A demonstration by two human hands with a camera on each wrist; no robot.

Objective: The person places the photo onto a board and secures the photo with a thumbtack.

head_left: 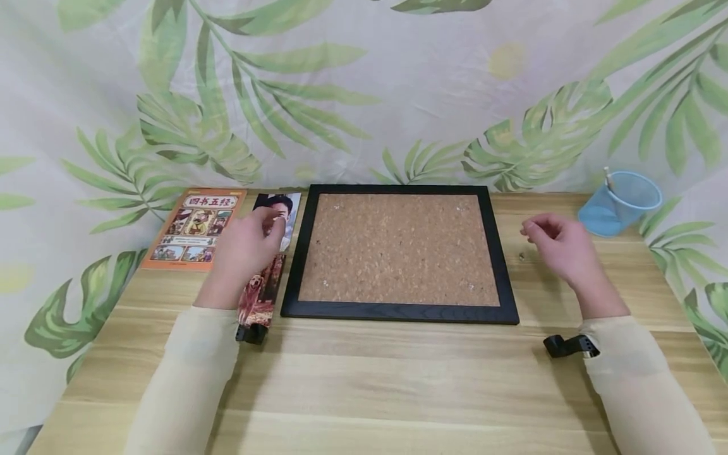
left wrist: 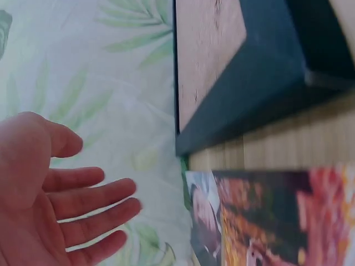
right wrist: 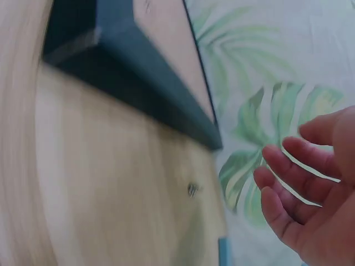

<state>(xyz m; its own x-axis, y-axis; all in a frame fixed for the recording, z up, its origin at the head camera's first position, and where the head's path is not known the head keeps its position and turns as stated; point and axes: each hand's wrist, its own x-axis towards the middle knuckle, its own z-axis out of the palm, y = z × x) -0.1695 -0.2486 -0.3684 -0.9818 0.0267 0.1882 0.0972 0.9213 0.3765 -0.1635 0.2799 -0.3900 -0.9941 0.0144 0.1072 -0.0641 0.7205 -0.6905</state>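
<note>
My left hand [head_left: 250, 243] hovers above two photos left of the board, its fingers loosely curved around nothing. One photo [head_left: 292, 221] shows a person in a dark cap; the nearer photo [head_left: 264, 297] shows a dog among red leaves. In the left wrist view the left hand [left wrist: 72, 205] has its fingers spread loosely. A black-framed cork board [head_left: 398, 249] lies in the middle of the table. To its right my right hand [head_left: 560, 253] is raised with relaxed, bent fingers, holding nothing. A small metallic item [right wrist: 192, 189] lies on the table near it.
An orange booklet [head_left: 193, 230] lies at the back left. At the back right a blue mesh cup [head_left: 620, 202] leans, with a thin stick inside. A leaf-patterned cloth [head_left: 398, 95] hangs behind the wooden table [head_left: 398, 379]. Small clear pins [head_left: 470, 286] dot the cork near its corners.
</note>
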